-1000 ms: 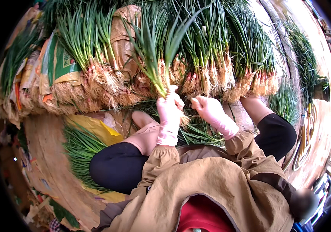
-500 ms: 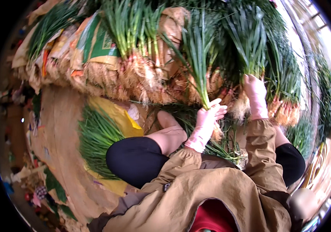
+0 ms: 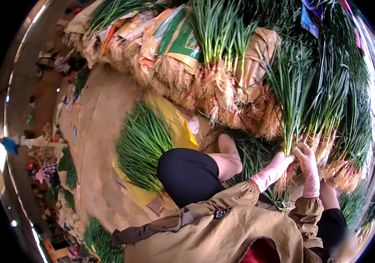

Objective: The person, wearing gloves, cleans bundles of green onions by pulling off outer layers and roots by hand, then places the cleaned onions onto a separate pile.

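My left hand (image 3: 276, 168), in a pink glove, grips a small bunch of green onions (image 3: 291, 103) at its base, the leaves pointing up. My right hand (image 3: 308, 168), also in a pink glove, is closed on more onion stalks right beside it, at the rooted ends of the big pile. The two hands touch. The pile of green onions (image 3: 327, 87) with pale tangled roots fills the upper right, lying against sacks.
Printed sacks (image 3: 174, 39) with rooted onion bunches line the back. A heap of cut green leaves (image 3: 141, 144) lies on a yellow sheet (image 3: 176, 125) to my left, by my black-clad knee (image 3: 187, 173). Bare earthen floor (image 3: 95, 131) and scattered litter lie further left.
The view has swung left. My right hand came down from high in the pile and now meets my left hand. My left hand still holds its bunch.
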Tool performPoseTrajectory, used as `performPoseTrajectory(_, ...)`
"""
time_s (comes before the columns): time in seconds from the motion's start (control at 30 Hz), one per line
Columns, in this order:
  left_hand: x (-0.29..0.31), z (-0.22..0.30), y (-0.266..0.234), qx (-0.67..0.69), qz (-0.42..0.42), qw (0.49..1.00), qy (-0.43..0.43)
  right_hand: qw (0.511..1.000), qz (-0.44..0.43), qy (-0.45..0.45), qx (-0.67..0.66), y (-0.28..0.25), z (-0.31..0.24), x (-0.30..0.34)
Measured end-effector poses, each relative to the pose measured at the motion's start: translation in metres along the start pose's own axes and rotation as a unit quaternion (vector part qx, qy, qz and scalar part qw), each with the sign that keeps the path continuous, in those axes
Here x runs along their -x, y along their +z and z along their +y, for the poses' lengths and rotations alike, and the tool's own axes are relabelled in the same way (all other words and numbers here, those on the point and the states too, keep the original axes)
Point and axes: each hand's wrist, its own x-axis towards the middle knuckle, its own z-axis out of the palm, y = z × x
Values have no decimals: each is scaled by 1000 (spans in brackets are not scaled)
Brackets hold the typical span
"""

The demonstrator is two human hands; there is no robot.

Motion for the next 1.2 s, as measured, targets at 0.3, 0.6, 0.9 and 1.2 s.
performPoseTrajectory(0.3, 3, 11, 8, 10, 1, 1000, 28, 991, 128, -2, -30, 22, -26, -11)
performPoseTrajectory(0.6, -10, 18, -11, 95, -35, 995, -14, 954, 49, 119, -271, 41, -21, -37)
performPoseTrajectory(0.9, 4, 9, -10, 243, -212, 943, -83, 889, 173, 148, -397, 29, -25, -29)
performPoseTrajectory(1.2, -3, 34, -43, 123, -39, 992, 9, 815, -19, 58, 577, 13, -14, 3)
